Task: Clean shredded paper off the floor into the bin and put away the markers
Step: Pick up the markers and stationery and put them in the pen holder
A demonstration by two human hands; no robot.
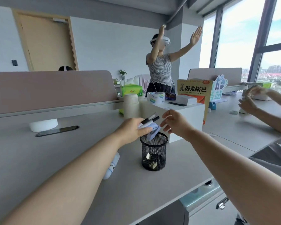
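Observation:
My left hand (133, 129) grips a bundle of markers (150, 119) with black and white caps, held just above the black mesh pen holder (154, 153) on the desk. A light blue item (152, 132) pokes out of the holder's mouth, right under my left fingers. My right hand (173, 122) hovers just right of the markers with its fingers loosely spread, holding nothing. Gold binder clips lie at the bottom of the holder. No shredded paper or floor bin is visible.
A white box (185, 117) stands right behind the holder, bearing a tape roll (156, 97) and cream cups (131, 106). A white-blue object (111, 166) lies under my left forearm. One person stands behind the desks with arms raised; another person's hands (250, 101) work at right.

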